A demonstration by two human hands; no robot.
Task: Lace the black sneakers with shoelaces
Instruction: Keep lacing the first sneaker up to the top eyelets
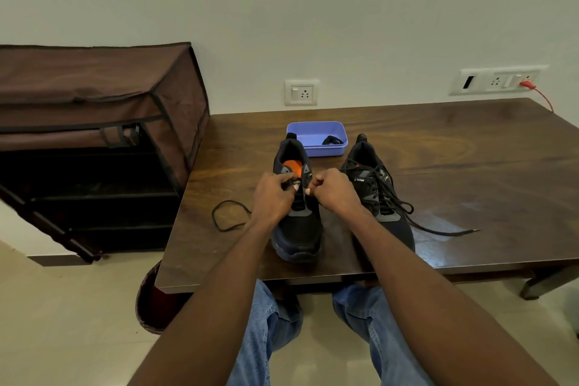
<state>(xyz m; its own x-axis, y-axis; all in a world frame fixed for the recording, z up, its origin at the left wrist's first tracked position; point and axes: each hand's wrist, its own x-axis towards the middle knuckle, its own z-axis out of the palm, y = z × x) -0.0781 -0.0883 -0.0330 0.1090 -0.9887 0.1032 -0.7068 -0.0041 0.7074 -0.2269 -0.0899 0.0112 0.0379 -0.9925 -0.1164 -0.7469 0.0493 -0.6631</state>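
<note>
Your left hand [273, 194] and right hand [333, 189] each have a narrow grip pinching the shoelace [230, 216] at the upper eyelets of the left sneaker [297, 226], mid-worktop [454, 172]; the right sneaker [380, 197] just beside it looks laced, ends loose. Risk: a skipped or hidden eyelet, since your fingers cover the holes. The slack loop trailing left could snag or twist when pulled, leaving the ends uneven.

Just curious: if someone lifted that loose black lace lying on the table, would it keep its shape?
Probably not. The loose lace lies in a limp curl on the table, so it likely droops. It looks thin and light, and would probably slide rather than roll.
</note>
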